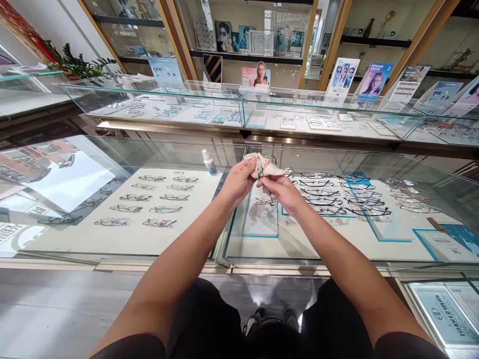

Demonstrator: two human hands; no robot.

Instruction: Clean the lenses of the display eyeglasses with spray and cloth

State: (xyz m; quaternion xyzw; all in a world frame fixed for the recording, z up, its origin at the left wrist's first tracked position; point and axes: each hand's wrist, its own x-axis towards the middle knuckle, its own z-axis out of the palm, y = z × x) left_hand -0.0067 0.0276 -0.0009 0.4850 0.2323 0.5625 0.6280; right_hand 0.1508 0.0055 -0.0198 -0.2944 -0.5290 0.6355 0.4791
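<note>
Above the glass counter, a cream cloth (pixel 272 168) with red print is bunched around a pair of dark, thin-framed eyeglasses (pixel 261 173), most of which it hides. My left hand (pixel 240 178) is closed, its thumb pressing the cloth from the left against the glasses. From the right, my right hand (pixel 285 193) pinches the lower part of the frame between thumb and fingers, just under the cloth. A white spray bottle (pixel 209 162) stands upright to the left, beyond my left hand.
Rows of eyeglasses (pixel 160 209) lie inside the left glass case, and more frames (pixel 329 194) fill the right one. Behind is a second display counter (pixel 168 112) with upright advertising cards (pixel 342 77). A framed sign (pixel 445 311) lies at the lower right.
</note>
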